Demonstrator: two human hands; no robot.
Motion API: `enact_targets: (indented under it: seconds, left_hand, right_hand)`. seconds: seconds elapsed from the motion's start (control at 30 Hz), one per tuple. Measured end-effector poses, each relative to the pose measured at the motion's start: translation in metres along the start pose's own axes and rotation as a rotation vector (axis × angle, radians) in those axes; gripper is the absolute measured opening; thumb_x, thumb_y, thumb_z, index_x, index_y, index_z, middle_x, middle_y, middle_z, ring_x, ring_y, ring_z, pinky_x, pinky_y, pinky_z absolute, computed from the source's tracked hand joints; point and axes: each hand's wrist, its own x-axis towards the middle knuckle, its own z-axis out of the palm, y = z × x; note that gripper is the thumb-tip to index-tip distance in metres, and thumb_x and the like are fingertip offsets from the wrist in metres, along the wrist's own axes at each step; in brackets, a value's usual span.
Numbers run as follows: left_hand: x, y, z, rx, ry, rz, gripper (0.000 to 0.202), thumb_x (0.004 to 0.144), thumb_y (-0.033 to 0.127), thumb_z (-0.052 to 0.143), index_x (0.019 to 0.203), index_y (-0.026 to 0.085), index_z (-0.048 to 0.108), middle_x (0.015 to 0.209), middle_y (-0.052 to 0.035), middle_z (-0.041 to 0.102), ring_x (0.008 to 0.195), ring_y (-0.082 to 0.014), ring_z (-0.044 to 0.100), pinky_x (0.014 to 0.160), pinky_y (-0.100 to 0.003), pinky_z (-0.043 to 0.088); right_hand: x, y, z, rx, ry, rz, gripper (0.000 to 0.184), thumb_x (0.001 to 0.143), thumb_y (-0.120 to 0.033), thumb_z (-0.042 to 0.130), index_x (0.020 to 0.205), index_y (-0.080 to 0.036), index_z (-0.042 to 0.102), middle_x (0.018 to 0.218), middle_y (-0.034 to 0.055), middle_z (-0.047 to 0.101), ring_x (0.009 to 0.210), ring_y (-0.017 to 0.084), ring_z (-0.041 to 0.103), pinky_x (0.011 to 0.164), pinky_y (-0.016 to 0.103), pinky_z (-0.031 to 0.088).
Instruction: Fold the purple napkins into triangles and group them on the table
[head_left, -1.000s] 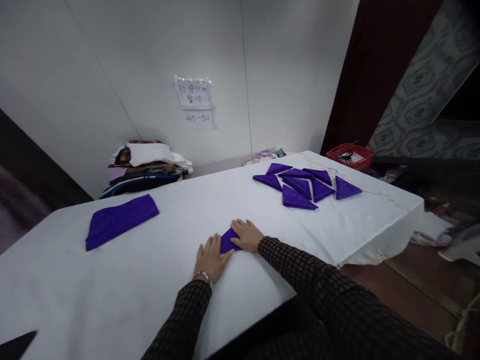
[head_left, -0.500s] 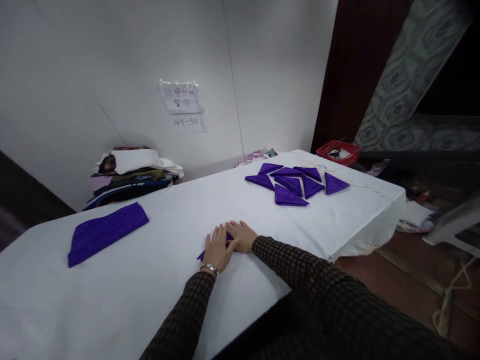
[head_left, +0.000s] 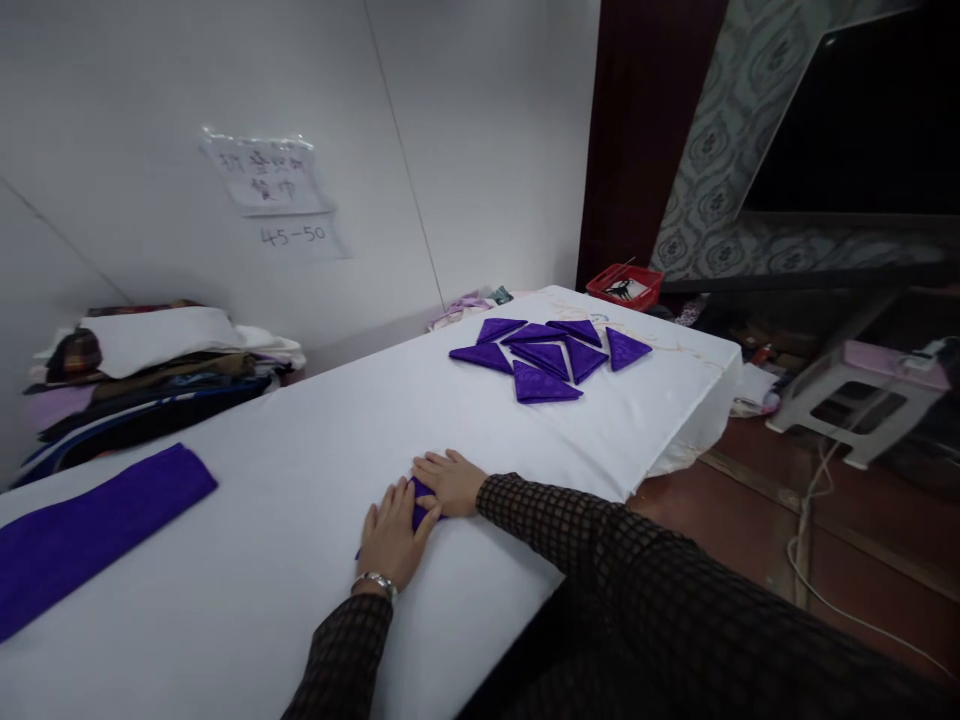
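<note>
A small folded purple napkin (head_left: 422,490) lies on the white tablecloth (head_left: 300,510) near the front edge, mostly covered by my hands. My left hand (head_left: 394,532) is flat on its left part with fingers stretched out; a metal band circles that wrist. Across the right part rests my right hand (head_left: 450,482), its fingers extended and palm down. Beyond them, several purple napkins folded into triangles (head_left: 547,384) sit in a cluster, some overlapping. At the left lies a larger purple cloth (head_left: 112,525), folded flat into a long strip.
Behind the table's left side rises a pile of folded clothes (head_left: 165,350). A red basket (head_left: 625,286) stands past the far end. On the floor at the right are a plastic stool (head_left: 862,400) and a pale cable (head_left: 806,520). Paper signs (head_left: 274,180) hang on the wall.
The view has turned to the right, so everything appears shifted left and more of the stool shows. My hands stay on the napkin, now slightly farther apart, with more purple between them.
</note>
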Motion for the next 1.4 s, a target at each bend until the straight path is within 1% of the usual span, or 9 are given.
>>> enact_targets:
  seconds: [0.23, 0.4, 0.53, 0.6, 0.67, 0.77, 0.87, 1.03, 1.4]
  left_hand:
    - [-0.015, -0.01, -0.005, 0.074, -0.043, -0.052, 0.068, 0.087, 0.049, 0.031, 0.144, 0.012, 0.026, 0.151, -0.0097, 0.023, 0.14, -0.0259, 0.019, 0.11, -0.05, 0.018]
    - [-0.036, -0.034, -0.002, 0.085, -0.053, -0.1, 0.067, 0.088, 0.047, 0.029, 0.145, 0.013, 0.022, 0.151, -0.0095, 0.024, 0.14, -0.0242, 0.018, 0.11, -0.05, 0.018]
    - [-0.04, -0.05, -0.009, 0.104, -0.065, -0.126, 0.053, 0.091, 0.037, 0.026, 0.14, 0.022, 0.036, 0.149, -0.0083, 0.03, 0.139, -0.0255, 0.022, 0.107, -0.056, 0.02]
    - [-0.031, -0.045, -0.019, 0.094, -0.064, -0.224, 0.05, 0.091, 0.037, 0.025, 0.137, 0.023, 0.042, 0.148, -0.0099, 0.033, 0.137, -0.0285, 0.026, 0.104, -0.059, 0.022]
    - [-0.018, -0.027, -0.032, 0.059, -0.019, -0.357, 0.058, 0.091, 0.046, 0.025, 0.139, 0.016, 0.038, 0.148, -0.0135, 0.031, 0.136, -0.0302, 0.026, 0.105, -0.057, 0.023]
    - [0.004, 0.008, -0.04, 0.044, 0.046, -0.249, 0.065, 0.09, 0.05, 0.025, 0.14, 0.01, 0.034, 0.149, -0.014, 0.028, 0.139, -0.028, 0.021, 0.11, -0.053, 0.016]
    - [0.017, 0.03, -0.03, 0.001, 0.035, -0.082, 0.063, 0.09, 0.048, 0.025, 0.141, 0.013, 0.032, 0.149, -0.0116, 0.028, 0.139, -0.0266, 0.021, 0.11, -0.053, 0.015]
    - [0.016, 0.022, -0.006, -0.086, 0.017, -0.034, 0.063, 0.091, 0.046, 0.027, 0.145, 0.013, 0.022, 0.151, -0.0119, 0.024, 0.139, -0.0244, 0.022, 0.11, -0.05, 0.018]
    - [0.001, -0.003, -0.006, 0.004, -0.02, -0.101, 0.069, 0.089, 0.055, 0.026, 0.143, 0.013, 0.029, 0.15, -0.0118, 0.025, 0.139, -0.027, 0.02, 0.11, -0.052, 0.017]
  right_hand:
    - [0.003, 0.001, 0.003, 0.011, 0.004, 0.037, 0.057, 0.091, -0.048, 0.038, 0.136, -0.014, 0.036, 0.147, 0.0118, 0.034, 0.135, 0.027, 0.027, 0.108, 0.051, 0.022]
    - [0.004, 0.002, 0.003, -0.004, -0.009, 0.035, 0.057, 0.091, -0.049, 0.036, 0.136, -0.014, 0.037, 0.147, 0.0118, 0.033, 0.135, 0.027, 0.027, 0.108, 0.051, 0.022]
    - [0.003, 0.001, 0.002, 0.001, -0.013, 0.042, 0.057, 0.091, -0.049, 0.036, 0.136, -0.015, 0.037, 0.147, 0.0114, 0.033, 0.136, 0.027, 0.026, 0.108, 0.05, 0.022]
    - [0.002, 0.0, 0.002, 0.013, -0.013, 0.05, 0.057, 0.091, -0.049, 0.037, 0.137, -0.015, 0.036, 0.148, 0.011, 0.033, 0.136, 0.026, 0.026, 0.109, 0.05, 0.021]
    - [0.001, -0.001, 0.001, 0.022, -0.007, 0.049, 0.057, 0.091, -0.048, 0.038, 0.137, -0.015, 0.036, 0.147, 0.0114, 0.033, 0.135, 0.027, 0.026, 0.108, 0.051, 0.022]
    - [-0.002, -0.002, 0.001, 0.029, 0.016, 0.035, 0.057, 0.091, -0.044, 0.038, 0.139, -0.013, 0.034, 0.147, 0.0125, 0.034, 0.134, 0.028, 0.028, 0.108, 0.052, 0.023]
    - [-0.004, -0.003, -0.001, 0.058, 0.007, 0.013, 0.059, 0.091, -0.043, 0.038, 0.142, -0.016, 0.029, 0.147, 0.0113, 0.033, 0.135, 0.029, 0.026, 0.108, 0.052, 0.022]
    - [-0.005, -0.004, -0.003, 0.074, -0.022, 0.019, 0.059, 0.092, -0.044, 0.037, 0.143, -0.017, 0.026, 0.148, 0.0125, 0.031, 0.136, 0.028, 0.024, 0.109, 0.052, 0.021]
    - [-0.004, -0.004, -0.002, 0.038, -0.013, 0.023, 0.059, 0.092, -0.047, 0.035, 0.14, -0.013, 0.033, 0.148, 0.0136, 0.03, 0.137, 0.027, 0.023, 0.109, 0.051, 0.021]
